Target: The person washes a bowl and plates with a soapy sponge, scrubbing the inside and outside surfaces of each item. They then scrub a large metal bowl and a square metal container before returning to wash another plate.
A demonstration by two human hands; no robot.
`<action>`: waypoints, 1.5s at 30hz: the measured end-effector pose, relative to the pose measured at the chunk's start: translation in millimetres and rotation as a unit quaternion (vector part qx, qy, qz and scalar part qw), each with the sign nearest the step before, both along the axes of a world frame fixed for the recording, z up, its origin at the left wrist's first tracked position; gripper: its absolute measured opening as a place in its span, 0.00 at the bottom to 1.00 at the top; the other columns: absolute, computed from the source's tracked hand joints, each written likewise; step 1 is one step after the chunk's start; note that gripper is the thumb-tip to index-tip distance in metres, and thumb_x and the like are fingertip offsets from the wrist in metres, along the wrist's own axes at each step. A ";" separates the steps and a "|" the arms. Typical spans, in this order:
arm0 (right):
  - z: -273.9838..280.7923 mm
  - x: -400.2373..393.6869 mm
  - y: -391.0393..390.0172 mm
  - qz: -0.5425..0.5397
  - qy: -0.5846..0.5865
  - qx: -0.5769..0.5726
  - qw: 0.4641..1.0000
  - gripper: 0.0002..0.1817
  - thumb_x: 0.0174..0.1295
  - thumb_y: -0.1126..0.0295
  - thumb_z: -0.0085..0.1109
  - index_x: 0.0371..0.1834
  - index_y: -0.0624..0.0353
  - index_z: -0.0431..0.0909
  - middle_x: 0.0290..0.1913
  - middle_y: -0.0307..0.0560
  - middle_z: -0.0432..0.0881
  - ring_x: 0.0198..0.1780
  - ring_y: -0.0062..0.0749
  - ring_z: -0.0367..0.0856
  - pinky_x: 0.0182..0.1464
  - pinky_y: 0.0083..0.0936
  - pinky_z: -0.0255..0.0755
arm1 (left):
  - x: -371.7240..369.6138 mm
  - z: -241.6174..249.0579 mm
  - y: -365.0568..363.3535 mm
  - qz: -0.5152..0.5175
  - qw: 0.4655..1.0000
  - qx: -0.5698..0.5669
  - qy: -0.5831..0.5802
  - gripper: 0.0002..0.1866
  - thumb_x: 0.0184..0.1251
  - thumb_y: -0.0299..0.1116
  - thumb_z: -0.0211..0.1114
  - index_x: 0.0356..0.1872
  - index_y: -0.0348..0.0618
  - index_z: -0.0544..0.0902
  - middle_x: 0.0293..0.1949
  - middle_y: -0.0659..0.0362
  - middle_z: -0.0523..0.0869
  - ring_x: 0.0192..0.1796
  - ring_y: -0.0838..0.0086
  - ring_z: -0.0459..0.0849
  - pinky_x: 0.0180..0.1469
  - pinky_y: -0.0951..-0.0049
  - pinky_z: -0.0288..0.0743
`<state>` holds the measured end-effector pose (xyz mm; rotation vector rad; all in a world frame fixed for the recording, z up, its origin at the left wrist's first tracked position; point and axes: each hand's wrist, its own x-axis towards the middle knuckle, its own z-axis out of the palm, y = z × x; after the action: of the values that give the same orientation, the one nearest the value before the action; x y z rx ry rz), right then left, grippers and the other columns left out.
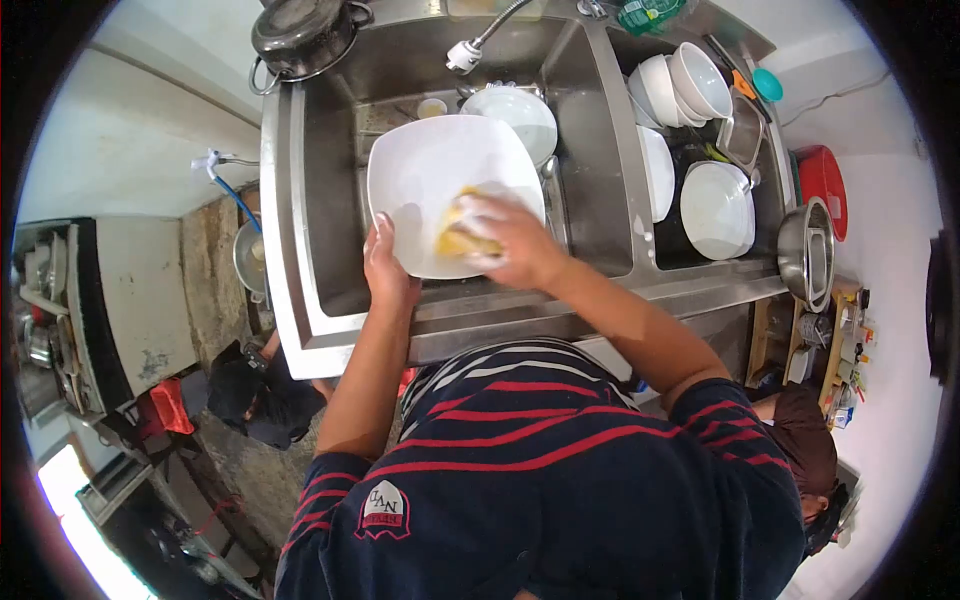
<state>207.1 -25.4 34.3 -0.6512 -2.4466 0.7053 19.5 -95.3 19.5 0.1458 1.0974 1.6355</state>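
Observation:
A white, rounded-square plate [420, 165] is held tilted over the left sink basin [335, 200]. My left hand [388, 268] grips its lower left edge, thumb on the upper face. On the plate's right part my right hand [510, 240] presses a yellow sponge [462, 232], slightly blurred, with white suds on the fingers. Behind the held plate, another white plate [520, 118] lies in the basin, partly hidden. A small pale round item [432, 108] sits near it.
The right basin holds white bowls [695, 85] and a square white dish [718, 210]. A dark pot [303, 38] stands at the back left corner. The faucet [465, 55] hangs above the left basin. Other people [265, 400] are nearby on both sides.

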 end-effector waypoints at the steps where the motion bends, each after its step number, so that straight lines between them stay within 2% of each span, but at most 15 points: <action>1: -9.4 17.8 9.8 -0.038 -0.020 0.013 0.999 0.22 0.54 0.62 0.65 0.51 0.57 0.79 0.62 0.59 0.72 0.62 0.55 0.72 0.61 0.45 0.66 | 1.8 1.8 -1.1 -0.010 1.000 -0.001 -0.006 0.22 0.75 0.44 0.53 0.58 0.35 0.72 0.49 0.53 0.81 0.49 0.67 0.81 0.52 0.66 0.76; 6: -24.1 -1.4 64.5 -0.259 -0.025 0.056 0.964 0.26 0.53 0.67 0.62 0.59 0.54 0.75 0.65 0.58 0.70 0.65 0.55 0.68 0.65 0.43 0.65 | 17.6 -1.1 3.9 -0.105 0.992 -0.009 0.063 0.19 0.75 0.42 0.55 0.56 0.38 0.75 0.46 0.56 0.82 0.47 0.72 0.81 0.49 0.70 0.76; 9: -21.0 -42.1 57.6 -0.226 0.019 0.048 0.973 0.29 0.51 0.71 0.60 0.61 0.53 0.74 0.66 0.59 0.69 0.67 0.56 0.66 0.66 0.43 0.63 | 18.1 0.1 8.6 -0.066 0.997 0.014 0.033 0.19 0.75 0.41 0.54 0.56 0.36 0.74 0.48 0.54 0.81 0.47 0.71 0.81 0.49 0.70 0.77; 14: -6.6 -11.8 8.6 0.035 -0.008 0.035 0.999 0.32 0.49 0.73 0.62 0.62 0.52 0.73 0.69 0.58 0.65 0.65 0.58 0.67 0.66 0.45 0.63 | -2.4 14.8 11.5 -0.003 0.999 0.029 0.033 0.21 0.76 0.43 0.52 0.56 0.33 0.73 0.47 0.53 0.81 0.47 0.70 0.82 0.49 0.70 0.76; 15: -9.8 1.6 15.9 0.039 -0.009 0.034 0.999 0.32 0.49 0.73 0.62 0.62 0.52 0.73 0.69 0.58 0.65 0.65 0.58 0.67 0.66 0.45 0.63 | -3.7 10.7 11.2 -0.022 0.998 0.029 0.053 0.21 0.76 0.42 0.52 0.56 0.33 0.73 0.46 0.53 0.81 0.47 0.70 0.82 0.49 0.70 0.77; 18: -27.5 14.4 49.4 -0.153 -0.020 0.027 0.988 0.29 0.50 0.72 0.63 0.61 0.51 0.76 0.66 0.58 0.70 0.67 0.55 0.66 0.66 0.44 0.63 | -1.6 12.6 14.4 -0.074 0.994 0.015 0.073 0.21 0.76 0.42 0.52 0.55 0.33 0.74 0.44 0.55 0.82 0.46 0.72 0.80 0.49 0.70 0.75; 20: -30.4 -8.8 75.9 -0.247 0.075 0.045 0.965 0.28 0.51 0.70 0.64 0.60 0.52 0.76 0.66 0.57 0.70 0.67 0.55 0.66 0.65 0.43 0.64 | 0.6 -2.1 26.5 -0.160 0.972 0.025 0.171 0.26 0.75 0.46 0.54 0.63 0.36 0.69 0.53 0.53 0.79 0.51 0.68 0.80 0.54 0.67 0.75; 22: -25.0 -41.8 70.7 -0.242 0.085 0.049 0.965 0.28 0.51 0.69 0.65 0.60 0.52 0.76 0.66 0.56 0.70 0.67 0.54 0.67 0.64 0.43 0.64 | 3.5 -8.2 41.2 -0.172 0.962 0.030 0.211 0.26 0.75 0.46 0.53 0.64 0.37 0.68 0.53 0.53 0.79 0.52 0.67 0.80 0.54 0.66 0.74; 25: 1.3 -52.6 51.8 -0.171 0.108 0.042 0.978 0.28 0.51 0.68 0.66 0.59 0.52 0.77 0.66 0.53 0.71 0.65 0.53 0.69 0.64 0.42 0.65 | -4.4 -6.5 63.3 -0.086 0.990 0.056 0.100 0.28 0.75 0.47 0.52 0.65 0.35 0.67 0.55 0.50 0.78 0.54 0.64 0.80 0.56 0.64 0.74; 30: -27.5 1.3 67.3 -0.051 0.064 0.034 0.996 0.25 0.50 0.67 0.67 0.55 0.52 0.80 0.64 0.49 0.74 0.63 0.51 0.73 0.66 0.37 0.65 | -23.2 6.9 81.6 -0.063 0.989 0.060 0.120 0.28 0.75 0.48 0.52 0.64 0.34 0.67 0.55 0.48 0.78 0.54 0.63 0.81 0.55 0.64 0.76; 32: -46.2 5.3 85.9 -0.127 0.065 0.012 0.990 0.24 0.53 0.67 0.67 0.56 0.55 0.79 0.63 0.52 0.74 0.62 0.53 0.73 0.65 0.38 0.66 | -16.5 10.1 81.8 -0.098 0.988 0.047 0.113 0.22 0.76 0.43 0.53 0.57 0.32 0.74 0.48 0.55 0.82 0.48 0.73 0.81 0.50 0.72 0.75; 34: -53.0 -3.3 99.8 -0.331 0.069 0.040 0.940 0.24 0.56 0.66 0.65 0.58 0.57 0.77 0.62 0.55 0.74 0.62 0.55 0.72 0.63 0.41 0.66 | -1.5 2.7 80.2 -0.138 0.979 0.042 0.143 0.22 0.76 0.43 0.54 0.57 0.33 0.75 0.47 0.56 0.83 0.47 0.74 0.80 0.50 0.72 0.74; 36: -54.2 -14.2 98.5 -0.361 0.060 0.040 0.930 0.25 0.58 0.68 0.63 0.60 0.58 0.75 0.64 0.58 0.71 0.63 0.57 0.69 0.64 0.42 0.65 | 9.3 -4.7 77.3 -0.176 0.969 0.035 0.170 0.21 0.75 0.43 0.55 0.56 0.34 0.76 0.46 0.57 0.83 0.47 0.76 0.79 0.50 0.73 0.73; 40: -34.7 -26.0 87.6 -0.287 0.099 0.071 0.950 0.25 0.59 0.66 0.61 0.61 0.58 0.73 0.67 0.60 0.67 0.65 0.59 0.66 0.65 0.44 0.62 | 20.4 -9.5 77.3 -0.241 0.956 0.007 0.167 0.20 0.75 0.43 0.56 0.57 0.39 0.77 0.45 0.60 0.83 0.46 0.77 0.78 0.51 0.73 0.71; 45: -18.2 -36.9 68.4 -0.147 0.115 0.039 0.982 0.23 0.57 0.65 0.63 0.56 0.58 0.77 0.67 0.53 0.69 0.62 0.59 0.70 0.62 0.43 0.65 | 15.9 -17.9 80.1 -0.143 0.983 0.045 0.106 0.21 0.77 0.41 0.50 0.61 0.36 0.72 0.52 0.56 0.80 0.51 0.74 0.78 0.54 0.70 0.73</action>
<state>170.2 42.9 16.2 -0.8295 -2.0975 0.5304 35.4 -15.2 1.7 0.5246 1.1060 1.4320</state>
